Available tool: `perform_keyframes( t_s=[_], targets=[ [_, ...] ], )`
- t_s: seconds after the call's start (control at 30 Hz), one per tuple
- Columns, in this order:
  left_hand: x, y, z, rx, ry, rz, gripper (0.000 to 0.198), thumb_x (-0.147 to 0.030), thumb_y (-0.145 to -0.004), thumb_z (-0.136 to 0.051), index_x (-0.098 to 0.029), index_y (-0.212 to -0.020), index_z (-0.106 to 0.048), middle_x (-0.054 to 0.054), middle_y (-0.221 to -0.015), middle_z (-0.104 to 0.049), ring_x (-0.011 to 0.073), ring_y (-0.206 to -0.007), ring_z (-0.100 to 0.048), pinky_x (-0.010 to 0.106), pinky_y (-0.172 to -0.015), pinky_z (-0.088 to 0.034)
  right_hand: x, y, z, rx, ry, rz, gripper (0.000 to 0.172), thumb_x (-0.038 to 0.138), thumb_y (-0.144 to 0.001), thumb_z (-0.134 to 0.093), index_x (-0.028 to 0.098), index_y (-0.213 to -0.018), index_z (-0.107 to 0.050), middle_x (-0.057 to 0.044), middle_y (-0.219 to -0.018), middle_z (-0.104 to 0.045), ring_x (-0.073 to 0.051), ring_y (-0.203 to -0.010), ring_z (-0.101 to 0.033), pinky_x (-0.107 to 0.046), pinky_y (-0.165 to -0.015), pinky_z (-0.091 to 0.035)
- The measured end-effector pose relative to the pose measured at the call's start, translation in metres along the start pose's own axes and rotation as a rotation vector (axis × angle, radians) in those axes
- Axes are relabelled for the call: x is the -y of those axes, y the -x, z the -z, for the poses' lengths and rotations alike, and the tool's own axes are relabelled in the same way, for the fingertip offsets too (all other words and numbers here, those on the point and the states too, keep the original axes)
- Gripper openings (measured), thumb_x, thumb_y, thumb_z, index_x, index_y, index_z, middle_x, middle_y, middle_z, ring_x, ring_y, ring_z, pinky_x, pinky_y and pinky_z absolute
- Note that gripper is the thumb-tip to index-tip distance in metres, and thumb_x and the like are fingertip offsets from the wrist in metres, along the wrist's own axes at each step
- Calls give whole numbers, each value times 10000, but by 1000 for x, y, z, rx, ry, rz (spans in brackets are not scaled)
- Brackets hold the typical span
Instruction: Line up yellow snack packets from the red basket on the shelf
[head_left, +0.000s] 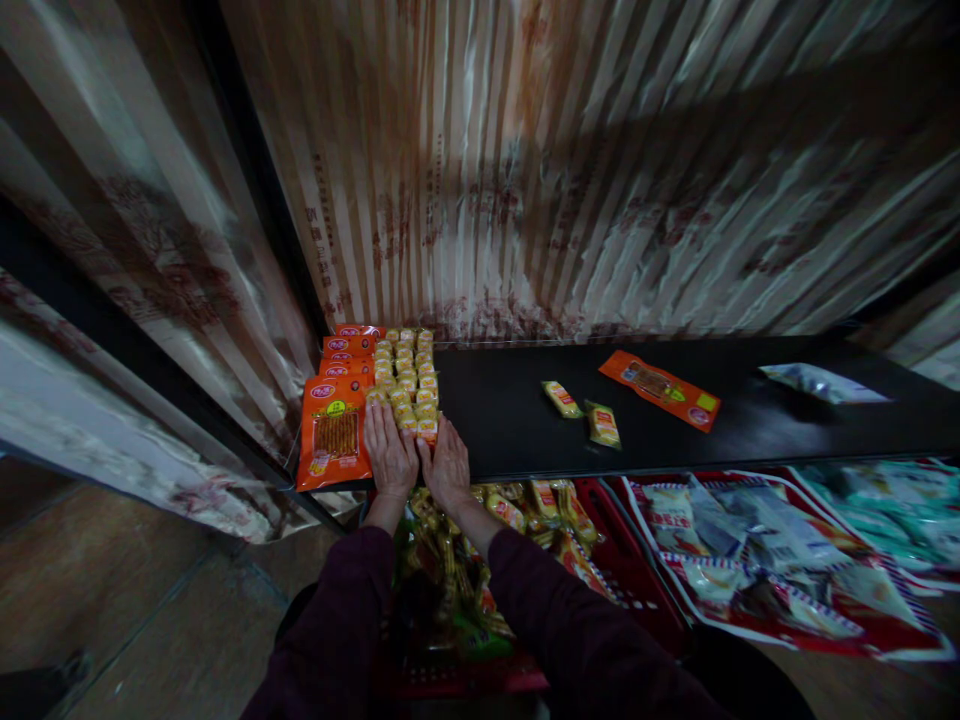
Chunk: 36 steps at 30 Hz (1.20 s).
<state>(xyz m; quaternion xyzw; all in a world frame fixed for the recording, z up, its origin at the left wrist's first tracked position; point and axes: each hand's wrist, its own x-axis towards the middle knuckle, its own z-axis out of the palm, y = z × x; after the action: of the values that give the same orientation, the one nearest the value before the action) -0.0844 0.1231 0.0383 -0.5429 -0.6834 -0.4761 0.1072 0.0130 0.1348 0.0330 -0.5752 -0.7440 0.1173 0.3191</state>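
Note:
My left hand (pixel 391 458) lies flat, fingers stretched out, on the near left part of a stacked block of small yellow-wrapped snack packs (pixel 406 368). At the front right corner of that block, my right hand (pixel 448 466) rests with its fingers extended against the packs. Both thumbs point inward, close together at the shelf's front edge. Touching distance from my left fingers is a row of orange snack bags (pixel 335 428), overlapping from front to back. What lies under my palms is hidden.
On the black shelf (pixel 499 400) lie two loose yellow packs (pixel 603 425), an orange bag (pixel 660 388) and a silvery packet (pixel 823 383). Below stand a red basket (pixel 637 560) of wrapped snacks and a bag-filled lined basket (pixel 780 560). A dark post (pixel 255 150) rises at left.

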Motion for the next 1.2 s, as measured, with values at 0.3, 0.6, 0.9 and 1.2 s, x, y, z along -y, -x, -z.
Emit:
perform_keyframes(
  t_s=[0.3, 0.6, 0.9, 1.2],
  targets=[
    [-1, 1, 1, -28, -38, -7, 533, -314, -907, -366, -67, -1379, -369, 207, -1469, -335, 262, -1409, -212, 490, -1120, -224, -1, 2, 5, 22, -21, 14, 645, 408, -909, -352, -14, -1394, -308, -233, -1396, -429, -284, -1317, -375, -434, -1074, -317],
    [-7, 3, 6, -52, -28, -23, 510, -304, -909, -362, -61, -1355, -411, 210, -1444, -377, 256, -1406, -227, 484, -1132, -211, -6, 4, 11, -23, -212, -5, 659, 485, -916, -305, 42, -1404, -314, -199, -1432, -396, -262, -1340, -354, -457, -1093, -309],
    [-1, -63, 22, -15, 153, 282, 517, -348, -930, -247, -111, -1352, -430, 144, -1455, -389, 203, -1367, -323, 375, -1135, -244, -14, -51, 14, -45, -616, -182, 711, 602, -898, -230, 134, -1429, -300, -120, -1491, -328, -213, -1386, -283, -422, -1146, -217],
    [26, -144, 1, 596, -48, 458, 553, -379, -926, -215, -120, -1386, -380, 118, -1512, -273, 207, -1417, -194, 440, -1161, -11, -38, -125, -16, 36, -869, -320, 760, 685, -849, -271, 186, -1417, -354, -43, -1497, -325, -198, -1388, -284, -376, -1167, -162]
  ],
)
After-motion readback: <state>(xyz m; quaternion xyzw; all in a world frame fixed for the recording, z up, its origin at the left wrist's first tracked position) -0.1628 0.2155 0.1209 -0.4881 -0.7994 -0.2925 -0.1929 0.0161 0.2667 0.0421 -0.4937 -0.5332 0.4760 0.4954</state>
